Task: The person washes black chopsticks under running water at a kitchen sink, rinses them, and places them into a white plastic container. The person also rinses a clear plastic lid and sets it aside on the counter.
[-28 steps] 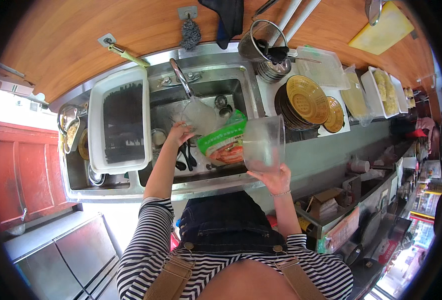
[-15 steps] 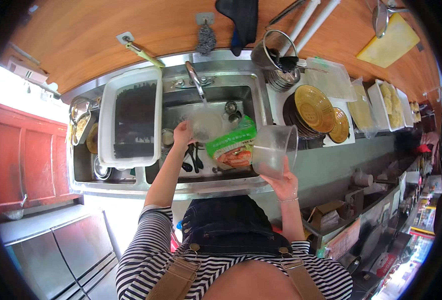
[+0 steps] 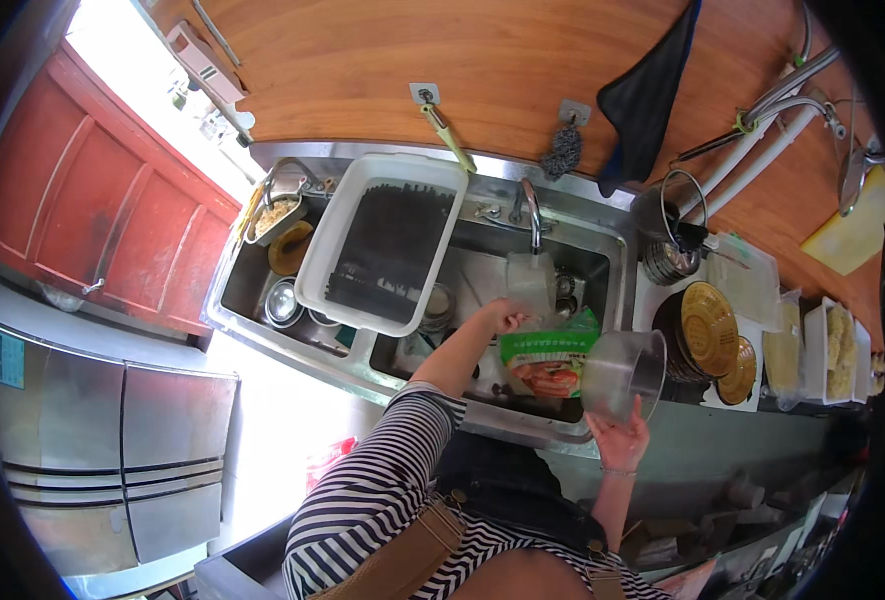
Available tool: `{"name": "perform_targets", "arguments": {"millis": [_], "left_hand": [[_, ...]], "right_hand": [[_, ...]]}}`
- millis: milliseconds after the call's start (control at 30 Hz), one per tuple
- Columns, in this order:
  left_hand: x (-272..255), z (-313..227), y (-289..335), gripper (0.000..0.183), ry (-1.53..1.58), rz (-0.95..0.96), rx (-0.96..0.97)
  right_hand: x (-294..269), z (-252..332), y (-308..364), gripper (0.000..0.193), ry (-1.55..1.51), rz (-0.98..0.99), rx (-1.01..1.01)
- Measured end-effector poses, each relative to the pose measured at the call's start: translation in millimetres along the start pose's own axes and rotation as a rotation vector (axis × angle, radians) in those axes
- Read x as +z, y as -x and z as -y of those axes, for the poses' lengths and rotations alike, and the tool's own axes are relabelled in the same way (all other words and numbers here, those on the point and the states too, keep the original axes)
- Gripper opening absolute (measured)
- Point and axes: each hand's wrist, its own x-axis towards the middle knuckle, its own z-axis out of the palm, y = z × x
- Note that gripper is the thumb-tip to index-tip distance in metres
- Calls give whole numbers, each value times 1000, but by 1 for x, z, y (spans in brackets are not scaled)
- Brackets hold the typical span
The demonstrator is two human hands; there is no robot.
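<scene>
My left hand (image 3: 505, 316) grips a clear plastic container (image 3: 532, 283) by its near side, under the metal tap (image 3: 534, 218) in the right sink basin. My right hand (image 3: 620, 440) holds a larger clear plastic tub (image 3: 623, 380), tilted, at the basin's right front rim. Its fingers press the tub's lower side. Between the two hands lies a green plastic bag (image 3: 548, 366) printed with a picture of orange-red seafood. Small metal cups (image 3: 566, 294) sit in the basin beyond the bag.
A white tub with dark contents (image 3: 388, 250) straddles the sink divider. Metal bowls (image 3: 283, 303) lie in the left basin. Right of the sink stand stacked yellow-brown bowls (image 3: 709, 330), a lidded clear box (image 3: 745, 285) and a white tray of noodles (image 3: 831, 350). A red door (image 3: 113, 190) is at left.
The view has swung left and tilted, so the sink appears farther right. The left hand's container is now seen more from its side. Both hands keep hold of their containers.
</scene>
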Motion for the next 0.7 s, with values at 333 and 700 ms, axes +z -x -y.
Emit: {"name": "perform_targets", "arguments": {"millis": [333, 700], "left_hand": [[-10, 3, 11, 15, 89, 208, 20], [-1, -13, 37, 34, -294, -458, 827]], "right_hand": [[-20, -5, 2, 45, -82, -141, 20], [-25, 11, 11, 51, 48, -33, -66]]}}
